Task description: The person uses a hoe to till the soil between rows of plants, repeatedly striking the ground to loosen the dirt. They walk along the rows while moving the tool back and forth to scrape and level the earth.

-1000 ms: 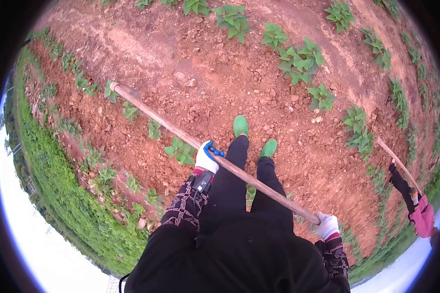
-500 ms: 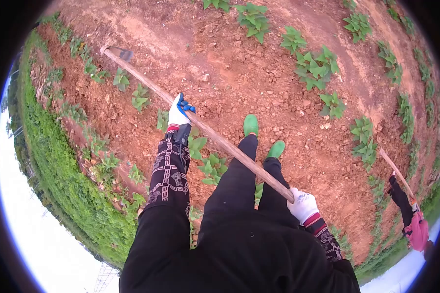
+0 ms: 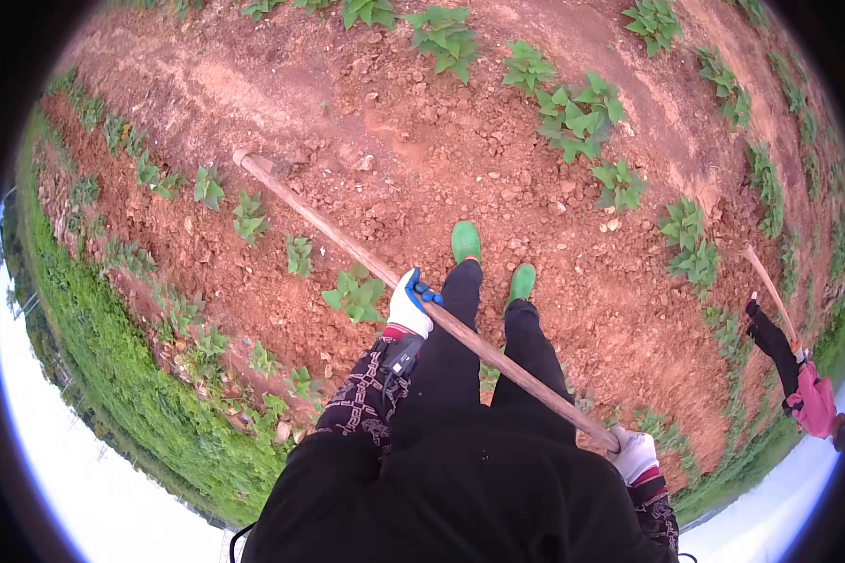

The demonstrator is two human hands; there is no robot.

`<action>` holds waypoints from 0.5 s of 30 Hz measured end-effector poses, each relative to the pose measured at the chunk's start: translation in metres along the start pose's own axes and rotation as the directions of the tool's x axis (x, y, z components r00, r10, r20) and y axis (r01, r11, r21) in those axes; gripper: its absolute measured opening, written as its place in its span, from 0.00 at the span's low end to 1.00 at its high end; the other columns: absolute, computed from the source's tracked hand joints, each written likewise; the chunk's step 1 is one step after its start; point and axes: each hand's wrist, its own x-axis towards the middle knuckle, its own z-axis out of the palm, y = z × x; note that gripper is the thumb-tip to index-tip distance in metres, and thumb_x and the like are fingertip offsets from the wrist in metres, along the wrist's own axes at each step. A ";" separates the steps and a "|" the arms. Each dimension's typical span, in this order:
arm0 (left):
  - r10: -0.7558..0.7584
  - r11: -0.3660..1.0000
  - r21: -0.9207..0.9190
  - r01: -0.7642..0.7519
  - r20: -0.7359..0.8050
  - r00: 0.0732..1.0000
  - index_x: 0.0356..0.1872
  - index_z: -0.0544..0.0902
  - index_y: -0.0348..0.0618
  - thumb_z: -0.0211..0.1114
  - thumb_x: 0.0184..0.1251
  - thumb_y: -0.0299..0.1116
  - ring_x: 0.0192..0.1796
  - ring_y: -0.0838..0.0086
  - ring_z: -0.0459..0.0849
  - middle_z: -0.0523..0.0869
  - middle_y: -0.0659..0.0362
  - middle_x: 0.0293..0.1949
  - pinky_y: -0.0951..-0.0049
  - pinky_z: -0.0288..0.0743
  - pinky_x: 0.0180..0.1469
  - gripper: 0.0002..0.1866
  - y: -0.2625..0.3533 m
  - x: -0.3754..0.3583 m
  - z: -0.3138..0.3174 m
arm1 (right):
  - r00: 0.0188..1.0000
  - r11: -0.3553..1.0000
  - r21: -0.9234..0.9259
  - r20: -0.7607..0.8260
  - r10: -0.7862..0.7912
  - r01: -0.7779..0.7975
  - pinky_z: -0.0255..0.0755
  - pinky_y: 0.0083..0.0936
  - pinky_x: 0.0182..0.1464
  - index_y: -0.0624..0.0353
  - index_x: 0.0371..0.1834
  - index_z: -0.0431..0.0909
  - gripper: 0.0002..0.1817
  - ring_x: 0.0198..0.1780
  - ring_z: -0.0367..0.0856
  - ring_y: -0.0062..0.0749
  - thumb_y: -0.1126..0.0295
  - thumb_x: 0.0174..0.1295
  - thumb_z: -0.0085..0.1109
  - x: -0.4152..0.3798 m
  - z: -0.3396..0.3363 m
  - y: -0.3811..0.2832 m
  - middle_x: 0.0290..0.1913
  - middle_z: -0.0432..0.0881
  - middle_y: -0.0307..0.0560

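Note:
A hoe (image 3: 324, 223) with a long wooden handle slants across the head view, its head at the upper left over the reddish soil (image 3: 347, 131). Partway down the handle, my left hand (image 3: 409, 305), in a white glove with blue-coated fingers, is closed round the wood. My right hand (image 3: 635, 454), gloved in white too, grips the butt end beside my right thigh. Little of the hoe's blade shows behind the handle. Below the shaft, a leafy green plant (image 3: 355, 295) grows close to my left hand.
My green shoes (image 3: 466, 242) stand on loose clods. Rows of leafy plants (image 3: 580, 117) run along both sides. Dense green growth (image 3: 150, 375) borders the left. At the far right, a person in a pink top (image 3: 814, 403) holds another long-handled tool (image 3: 772, 291).
Both hands have drawn the hoe down and to the right, toward my body. Its head is lower, and the blade shows less than before.

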 end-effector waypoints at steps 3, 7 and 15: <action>0.016 1.000 0.015 -0.016 -0.001 1.000 0.21 0.69 0.55 0.62 0.64 0.39 0.16 0.75 0.68 0.69 0.69 0.15 0.63 0.70 0.27 0.14 0.009 -0.005 0.000 | 0.993 0.996 -0.038 -0.081 -0.085 0.083 0.73 0.40 0.33 0.53 0.31 0.72 0.12 0.30 0.81 0.50 0.63 0.47 0.63 0.025 0.008 0.016 0.24 0.80 0.50; 0.155 0.988 -0.015 -0.155 0.046 0.987 0.20 0.69 0.54 0.61 0.65 0.38 0.15 0.75 0.67 0.67 0.69 0.15 0.63 0.69 0.27 0.14 0.059 -0.021 0.010 | 0.950 0.972 -0.009 -0.208 -0.233 0.237 0.73 0.42 0.32 0.52 0.30 0.73 0.09 0.29 0.81 0.51 0.64 0.49 0.61 0.077 0.019 0.004 0.22 0.79 0.50; 0.430 0.902 -0.127 -0.412 0.324 0.843 0.17 0.65 0.56 0.60 0.69 0.42 0.15 0.83 0.63 0.63 0.73 0.15 0.73 0.66 0.24 0.20 0.162 -0.054 0.029 | 0.912 0.939 -0.038 -0.227 -0.341 0.341 0.75 0.40 0.39 0.49 0.40 0.75 0.12 0.34 0.83 0.46 0.63 0.52 0.60 0.141 0.015 -0.060 0.30 0.82 0.49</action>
